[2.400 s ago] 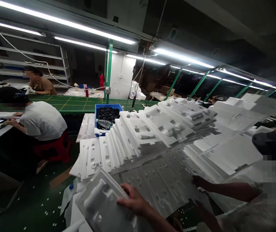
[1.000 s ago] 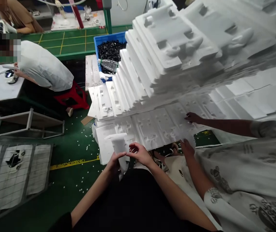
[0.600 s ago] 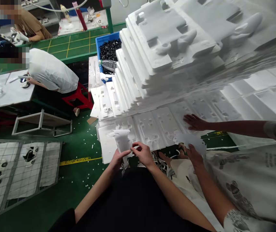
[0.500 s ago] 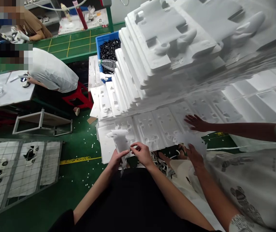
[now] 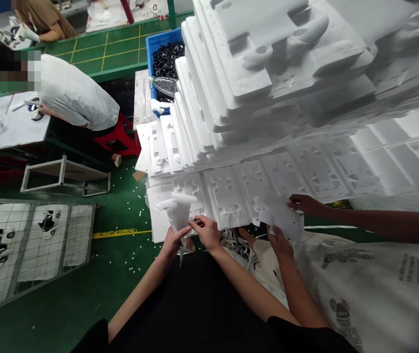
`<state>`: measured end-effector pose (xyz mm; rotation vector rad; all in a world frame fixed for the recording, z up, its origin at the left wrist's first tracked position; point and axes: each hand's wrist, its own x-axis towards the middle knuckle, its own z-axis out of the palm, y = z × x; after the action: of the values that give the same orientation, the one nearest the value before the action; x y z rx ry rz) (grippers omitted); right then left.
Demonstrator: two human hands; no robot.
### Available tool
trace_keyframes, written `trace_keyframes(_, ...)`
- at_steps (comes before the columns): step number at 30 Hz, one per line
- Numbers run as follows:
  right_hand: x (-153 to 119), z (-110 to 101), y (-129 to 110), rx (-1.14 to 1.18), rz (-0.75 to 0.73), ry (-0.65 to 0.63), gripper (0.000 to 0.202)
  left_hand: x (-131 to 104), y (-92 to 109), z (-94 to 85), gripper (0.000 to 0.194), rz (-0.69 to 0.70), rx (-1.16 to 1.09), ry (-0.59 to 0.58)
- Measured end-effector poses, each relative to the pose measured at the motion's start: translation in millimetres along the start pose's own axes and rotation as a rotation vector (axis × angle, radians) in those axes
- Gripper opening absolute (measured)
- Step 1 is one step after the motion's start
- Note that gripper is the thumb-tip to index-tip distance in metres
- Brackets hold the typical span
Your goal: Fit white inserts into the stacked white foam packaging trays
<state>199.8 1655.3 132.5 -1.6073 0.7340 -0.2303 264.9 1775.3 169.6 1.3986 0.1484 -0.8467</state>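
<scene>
A curled, thin white sheet (image 5: 181, 208) stands up from my left hand (image 5: 173, 240), whose fingers are closed round its lower part. My right hand (image 5: 205, 230) pinches at the right edge of that sheet, fingertips close to my left thumb. Both hands are low in the middle of the view, in front of a row of white molded foam trays (image 5: 226, 196). At the right, a person's two hands hold another thin white sheet (image 5: 284, 220) over the near edge of the trays.
Tall stacks of white foam trays (image 5: 227, 73) rise behind the row. A blue crate (image 5: 150, 54) of black parts stands beyond. At the left are a seated person in white (image 5: 77, 93), a metal frame (image 5: 64, 176) and a wire rack (image 5: 31, 245) with toy cars.
The view has shifted slightly. My hands stay at the curled sheet, my right fingers now nearer its edge. The neighbouring person's far hand has left the trays and taken the other sheet.
</scene>
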Motion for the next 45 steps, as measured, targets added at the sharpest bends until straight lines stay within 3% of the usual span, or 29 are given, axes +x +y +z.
trace_keyframes(7, 0.1, 9.7, -1.3, 0.011, -0.047, -0.046, 0.026, -2.5, 5.1, -25.2, 0.061, -0.078, -0.038, 0.153)
trace_keyframes(11, 9.6, 13.0, 16.9, 0.126, 0.018, -0.082, 0.027, -1.5, 3.5, -41.4, 0.062, -0.072, -0.121, 0.168)
trace_keyframes(15, 51.8, 17.3, 51.0, 0.180, 0.097, -0.043, 0.037, 9.3, -7.2, -55.6, 0.056, -0.017, -0.192, 0.211)
trace_keyframes(18, 96.4, 21.5, 76.9, 0.146, 0.176, 0.025, 0.043, 17.4, -20.8, -70.2, 0.053, -0.056, -0.182, 0.300)
trace_keyframes(23, 141.3, 21.0, 107.5, 0.001, 0.229, 0.147, 0.031, 16.5, -38.1, -93.6, 0.048, -0.092, -0.188, 0.344)
trace_keyframes(31, 144.8, 22.0, 122.9, -0.182, 0.196, 0.214, 0.021, 17.0, -46.1, -95.5, 0.045, -0.112, -0.212, 0.296)
trace_keyframes(45, 143.8, 24.9, 123.5, -0.311, 0.128, 0.208, 0.017, 16.1, -51.3, -97.6, 0.043, -0.104, -0.198, 0.277)
